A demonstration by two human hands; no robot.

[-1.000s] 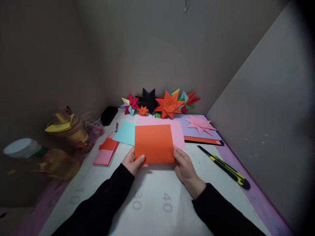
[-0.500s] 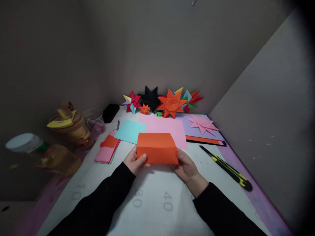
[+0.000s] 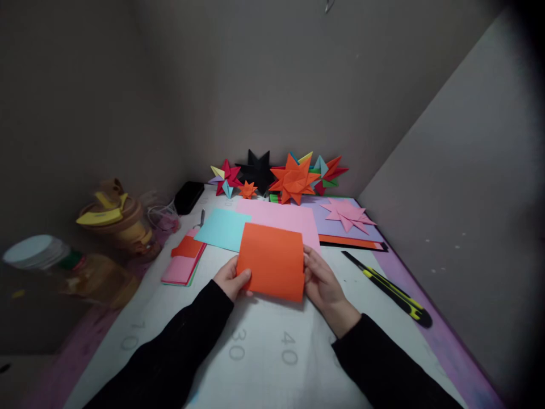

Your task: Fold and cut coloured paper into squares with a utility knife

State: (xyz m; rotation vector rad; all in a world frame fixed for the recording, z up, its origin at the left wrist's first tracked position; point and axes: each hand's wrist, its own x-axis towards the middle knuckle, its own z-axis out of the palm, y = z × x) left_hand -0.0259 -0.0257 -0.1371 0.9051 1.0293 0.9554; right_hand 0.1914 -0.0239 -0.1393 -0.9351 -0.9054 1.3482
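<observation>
An orange paper sheet (image 3: 272, 260) is held just above the white cutting mat (image 3: 264, 346), near the middle. My left hand (image 3: 232, 279) pinches its lower left corner, thumb on top. My right hand (image 3: 323, 284) grips its right edge, fingers partly behind the sheet. Both sleeves are black. The sheet hides part of a pink sheet (image 3: 283, 218) and a light blue sheet (image 3: 221, 228) lying behind it.
Folded paper stars (image 3: 293, 177) lean against the back wall, with a pink star (image 3: 347, 214) on a purple sheet. A yellow-black utility knife (image 3: 389, 289) lies to the right. A stack of small coloured papers (image 3: 183, 264) is on the left, beside jars and a bottle (image 3: 97, 272).
The orange sheet was lowered and looked folded half a second ago. It is now lifted and tilted toward me, showing a taller face. Both hands kept their hold.
</observation>
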